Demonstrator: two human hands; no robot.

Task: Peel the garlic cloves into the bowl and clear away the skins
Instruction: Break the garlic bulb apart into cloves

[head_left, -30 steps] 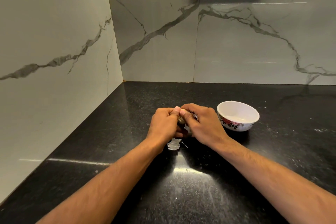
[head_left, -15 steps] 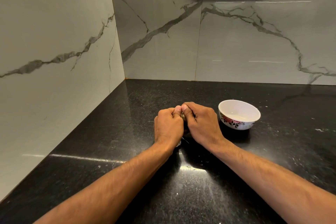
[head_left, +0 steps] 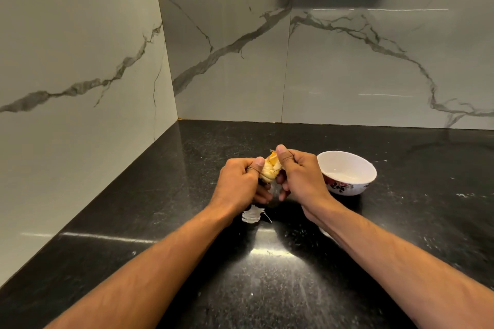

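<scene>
Pale yellowish garlic cluster (head_left: 270,171) pinched between left hand (head_left: 238,184) and right hand (head_left: 302,179) — white floral bowl (head_left: 347,172) at three o'clock — likely to shed cloves onto counter if pried hard.

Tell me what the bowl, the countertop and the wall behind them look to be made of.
Bowl: glossy white ceramic or melamine, cannot tell which; smooth sheen, printed red and dark flowers outside.
Countertop: polished black granite, likely; pale speckles and sharp light reflections.
Wall: large marble-look tiles, probably glazed; grey veins, a straight vertical joint.
</scene>
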